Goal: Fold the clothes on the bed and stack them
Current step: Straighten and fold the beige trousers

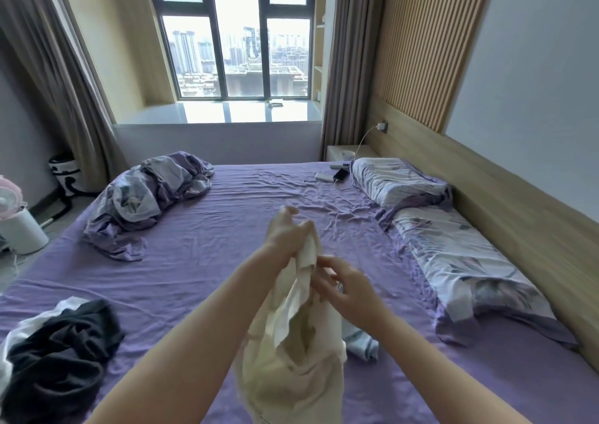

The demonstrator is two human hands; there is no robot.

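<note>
While the left hand [285,232] grips the cream garment [291,342] aloft, right hand [343,286] pinches its edge.
Advise finding both shoulder corners, then spreading it flat on the bed [227,229].

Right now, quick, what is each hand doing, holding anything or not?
Left hand: closed, gripping the top of the cream garment.
Right hand: fingers curled, pinching the same garment's edge.

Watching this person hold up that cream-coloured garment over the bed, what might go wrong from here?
1. The cream garment hangs bunched from the left hand, with the right hand only at one edge; it may fold crookedly.
2. Lowered, it could land on the small light blue cloth beneath and tangle with it.
3. The phone lies on the purple sheet, where spread clothes could cover it.
</note>
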